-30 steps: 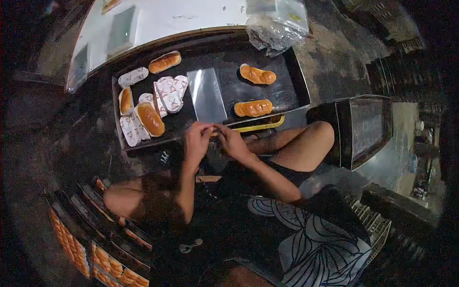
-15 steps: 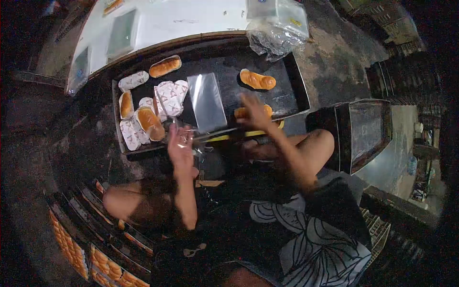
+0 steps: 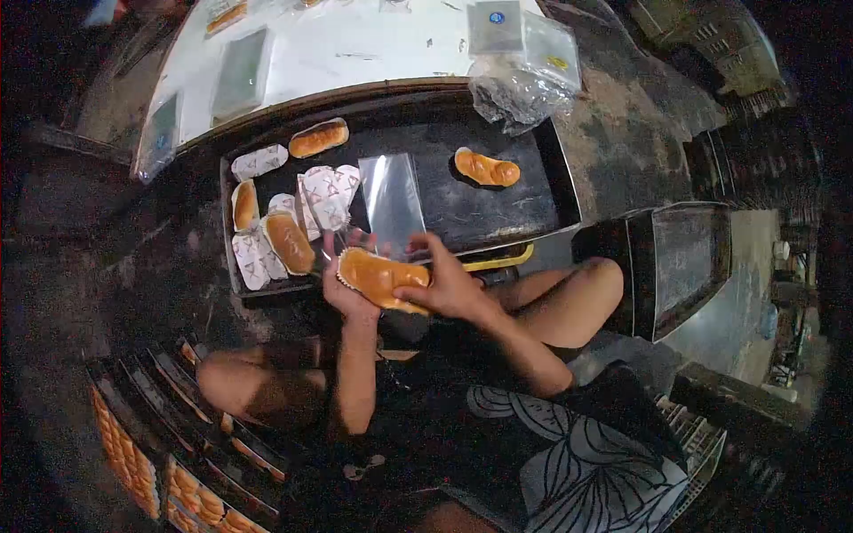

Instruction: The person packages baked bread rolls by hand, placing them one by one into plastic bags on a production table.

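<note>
In front of me, my right hand (image 3: 444, 282) grips one end of a golden bread roll (image 3: 378, 277) in a pleated paper liner, thumb on top. My left hand (image 3: 345, 289) is at the roll's other end, fingers curled around a clear plastic bag (image 3: 357, 238); how far the roll is inside the bag cannot be made out. Just beyond the hands, a stack of flat clear bags (image 3: 393, 200) lies in a black tray (image 3: 480, 209). A single roll (image 3: 487, 169) sits on the tray's right side.
Wrapped rolls (image 3: 327, 195) and a browned bun (image 3: 289, 244) crowd the tray's left side. Behind stands a white table (image 3: 355, 44) with plastic packs (image 3: 524, 44) at its edge. Racked trays of bread (image 3: 129, 444) are low on the left. A black crate (image 3: 680, 266) stands right.
My right hand has picked up the nearer roll from the tray's right side and brought it left to my left hand, which holds the clear bag. The view has shifted slightly.
</note>
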Demonstrator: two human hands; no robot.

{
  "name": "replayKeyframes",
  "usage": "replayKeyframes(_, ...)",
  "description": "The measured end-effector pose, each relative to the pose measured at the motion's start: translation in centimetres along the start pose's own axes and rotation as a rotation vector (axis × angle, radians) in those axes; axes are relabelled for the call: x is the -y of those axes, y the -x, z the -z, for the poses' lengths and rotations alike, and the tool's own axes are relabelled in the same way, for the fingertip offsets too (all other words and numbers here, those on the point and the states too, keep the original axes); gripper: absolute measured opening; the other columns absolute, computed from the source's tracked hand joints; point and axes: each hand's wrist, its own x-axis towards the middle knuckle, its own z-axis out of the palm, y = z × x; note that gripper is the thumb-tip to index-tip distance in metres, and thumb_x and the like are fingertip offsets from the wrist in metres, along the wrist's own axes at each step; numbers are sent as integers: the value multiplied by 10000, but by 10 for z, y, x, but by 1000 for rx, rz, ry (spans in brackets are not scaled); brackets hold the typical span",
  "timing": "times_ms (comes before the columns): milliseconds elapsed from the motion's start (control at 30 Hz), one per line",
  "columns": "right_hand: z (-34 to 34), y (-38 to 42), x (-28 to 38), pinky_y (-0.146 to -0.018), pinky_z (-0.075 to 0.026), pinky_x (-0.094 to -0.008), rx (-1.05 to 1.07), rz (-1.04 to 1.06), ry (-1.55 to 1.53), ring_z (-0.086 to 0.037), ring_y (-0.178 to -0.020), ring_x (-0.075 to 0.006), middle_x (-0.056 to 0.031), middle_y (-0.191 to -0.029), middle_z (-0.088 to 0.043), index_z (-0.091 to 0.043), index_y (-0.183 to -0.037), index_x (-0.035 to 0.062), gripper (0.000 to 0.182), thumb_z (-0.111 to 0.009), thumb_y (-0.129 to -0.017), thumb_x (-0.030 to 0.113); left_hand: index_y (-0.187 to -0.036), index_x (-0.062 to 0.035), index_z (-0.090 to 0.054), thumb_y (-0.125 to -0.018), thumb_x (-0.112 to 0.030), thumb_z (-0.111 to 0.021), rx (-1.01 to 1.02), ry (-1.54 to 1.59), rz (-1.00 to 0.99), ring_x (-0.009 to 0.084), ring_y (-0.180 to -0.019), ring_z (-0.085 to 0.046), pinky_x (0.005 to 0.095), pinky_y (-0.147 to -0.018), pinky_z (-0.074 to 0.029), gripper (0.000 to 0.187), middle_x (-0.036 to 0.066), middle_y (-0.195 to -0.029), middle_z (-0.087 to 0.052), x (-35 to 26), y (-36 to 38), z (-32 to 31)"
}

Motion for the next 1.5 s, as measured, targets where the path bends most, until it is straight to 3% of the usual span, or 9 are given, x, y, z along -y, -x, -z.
replayKeyframes(467, 22, -116, 3, -568, -455, -316, -225, 126, 319, -595, -617, -234, -150, -696, -597, -610, -836, 23, 198, -543, -753, 189, -1133, -45, -428, -734, -180, -596, 93, -758, 256, 228, -877, -525, 365, -737, -453, 454, 94, -990, -516, 38, -2, 41)
replayKeyframes(533, 41, -167, 48, -597, -454, -311, -474, 193, 192, -595, -670, -254, -171, -748, -596, -581, -875, -16, 250, -539, -776, 210, -1105, -14, -452, -723, -169, -572, 441, -2297, -716, 275, -823, -549, 397, -693, -466, 430, 131, -932, -552, 55, -16, 62)
replayKeyframes(633, 25, -178, 59, -832, -397, -329, -520, 585, 331, -511, -965, -314, -189, -1048, -527, -464, -1102, 0, 412, -544, -782, 247, -963, -13, -552, -719, -179, -548, 890, -2093, -208, 323, -785, -556, 426, -677, -459, 295, 163, -871, -578, 64, -57, 149)
replayKeyframes(767, -8, -56, -16, -817, -400, -353, 232, -145, 71, -540, -902, -253, -161, -929, -568, -498, -1061, 3, 437, -574, -762, 312, -741, -46, -619, -723, -169, -547, 302, -2066, -19, 266, -727, -594, 359, -634, -461, 144, 165, -785, -598, 14, -42, 74)
replayKeyframes(900, -57, -3, -88, -588, -444, -361, -49, -162, 319, -560, -641, -226, -130, -660, -564, -502, -1020, 3, 327, -533, -791, 233, -771, -47, -618, -693, -120, -597, 461, -1799, 106, 220, -637, -604, 330, -586, -457, 109, 151, -738, -606, 4, -34, 39)
replayKeyframes(1100, -20, -37, -53, -473, -418, -313, -149, -84, 103, -545, -526, -179, -102, -625, -557, -477, -1081, 15, 305, -422, -824, 170, -792, 7, -608, -689, -40, -611, 251, -1342, -322, 161, -614, -547, 252, -547, -414, 113, 92, -694, -557, 26, -22, 12)
replayKeyframes(1300, -24, -67, -31, -831, -409, -323, -446, -251, -1328, -496, -1009, -210, -86, -1106, -500, -379, -1199, 58, 395, -413, -863, 262, -1058, -109, -528, -773, -123, -576, 59, -545, 56, 151, -672, -532, 255, -609, -427, 290, 44, -769, -549, 41, -28, -1)
replayKeyframes(1367, -46, -36, -22, -953, -300, -336, 94, -354, -1757, -394, -1123, -197, -96, -1235, -384, -299, -1247, 35, 483, -393, -863, 313, -1118, -115, -472, -812, -195, -529, -164, -28, 492, 162, -689, -552, 259, -620, -457, 321, 57, -808, -565, 19, -34, -20)
replayKeyframes(1500, 26, -67, -77, -963, -261, -393, -43, -120, -94, -325, -1162, -303, -175, -1223, -372, -309, -1234, 22, 608, -574, -733, 240, -1109, -137, -470, -834, -277, -479, -28, -265, 253, 164, -769, -551, 292, -714, -468, 309, 19, -804, -554, -3, -73, 69)
